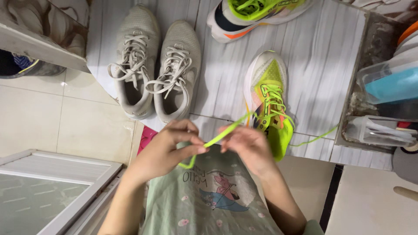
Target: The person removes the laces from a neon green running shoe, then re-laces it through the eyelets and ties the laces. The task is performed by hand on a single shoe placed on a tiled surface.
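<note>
A neon yellow-green running shoe (270, 100) with orange accents lies on a white wood-pattern surface (322, 56). Its bright green lace (226, 132) stretches from the eyelets toward me. My left hand (172, 146) pinches one part of the lace between thumb and fingers. My right hand (246, 146) grips the lace close beside it, just in front of the shoe's heel. A loose lace end (315, 137) trails off to the right of the shoe. Below my hands is my pale green printed shirt (213, 196).
A pair of grey laced sneakers (156, 69) stands to the left. The matching neon shoe (252, 15) lies at the top. Clear plastic containers (383, 104) sit at the right edge. A white framed panel (56, 182) and beige floor tiles lie at lower left.
</note>
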